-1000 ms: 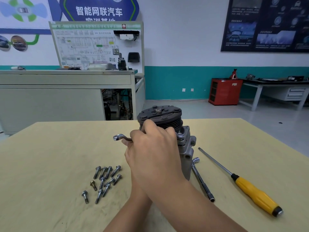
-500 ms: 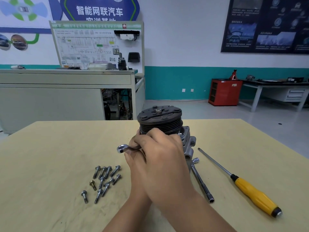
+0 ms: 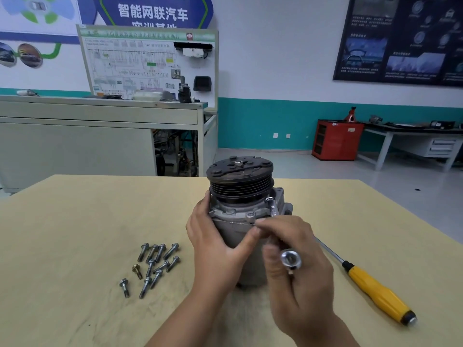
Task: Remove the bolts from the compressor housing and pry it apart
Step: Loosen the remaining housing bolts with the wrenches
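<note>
Table [image 3: 75, 221]: compressor [image 3: 240, 191] upright at middle, pulley up. Left hand [image 3: 215, 249] wraps housing's left side, thumb across front. Right hand [image 3: 303, 276] curled tight round wrench [image 3: 290, 260], far end at upper-right flange. Earlier: hands stacked before housing, wrench pointing left. Screwdriver [image 3: 375, 294] lies right, loose bolts [image 3: 155, 264] left.

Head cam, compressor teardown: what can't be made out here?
- Head view: what is left on the far side of the compressor housing, hidden by its own body.
- Head view: whether the wrench is seated at its upper end; the right hand covers its middle and the fingers are blurred.
- Head view: the screwdriver tip, behind the right hand.
- Head view: the housing's base, behind the left hand and the right hand.
</note>
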`<state>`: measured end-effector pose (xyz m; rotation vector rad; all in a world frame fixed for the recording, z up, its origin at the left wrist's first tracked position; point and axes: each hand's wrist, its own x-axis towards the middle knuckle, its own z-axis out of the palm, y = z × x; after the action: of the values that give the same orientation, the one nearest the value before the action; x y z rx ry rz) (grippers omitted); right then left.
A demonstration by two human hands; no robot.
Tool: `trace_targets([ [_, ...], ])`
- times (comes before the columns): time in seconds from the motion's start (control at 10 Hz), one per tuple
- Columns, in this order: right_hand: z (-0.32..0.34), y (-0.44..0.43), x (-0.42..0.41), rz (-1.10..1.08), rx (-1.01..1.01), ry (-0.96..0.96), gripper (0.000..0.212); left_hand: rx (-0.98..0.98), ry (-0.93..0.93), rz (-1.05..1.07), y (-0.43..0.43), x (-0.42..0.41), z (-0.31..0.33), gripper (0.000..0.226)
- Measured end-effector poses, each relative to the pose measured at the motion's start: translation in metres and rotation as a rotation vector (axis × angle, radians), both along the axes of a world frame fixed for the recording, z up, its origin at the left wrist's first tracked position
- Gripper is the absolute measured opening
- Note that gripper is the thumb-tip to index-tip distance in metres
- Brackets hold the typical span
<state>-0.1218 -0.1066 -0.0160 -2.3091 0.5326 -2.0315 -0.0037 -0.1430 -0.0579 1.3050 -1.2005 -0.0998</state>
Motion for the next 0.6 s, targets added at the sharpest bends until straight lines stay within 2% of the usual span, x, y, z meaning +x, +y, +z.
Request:
trace_targets([
  [0.1,0.004,0.0,-0.009,0.033,0.086,-0.108,0.033,-0.012,0.012,-0.022,0.003,-0.002,-0.001,0.1],
  [0.2,0.003,-0.01,-0.021,-0.006,0.074,-0.167,0.036,-0.021,0.025,-0.032,0.005,-0.003,0.003,0.084],
  [0.3,0.008,-0.021,-0.035,-0.045,0.14,-0.264,0.035,-0.024,0.012,-0.037,0.005,-0.003,0.004,0.08],
  [0.4,0.016,-0.03,-0.039,0.102,0.326,-0.418,0.03,-0.021,0.002,-0.04,0.005,-0.002,0.003,0.081],
  [0.5,0.026,-0.044,-0.044,0.415,0.561,-0.624,0.03,-0.021,0.018,-0.052,0.006,-0.002,0.003,0.08],
  [0.6,0.038,-0.06,-0.044,0.567,0.701,-0.717,0.027,-0.019,0.023,-0.053,0.006,-0.003,0.004,0.08],
])
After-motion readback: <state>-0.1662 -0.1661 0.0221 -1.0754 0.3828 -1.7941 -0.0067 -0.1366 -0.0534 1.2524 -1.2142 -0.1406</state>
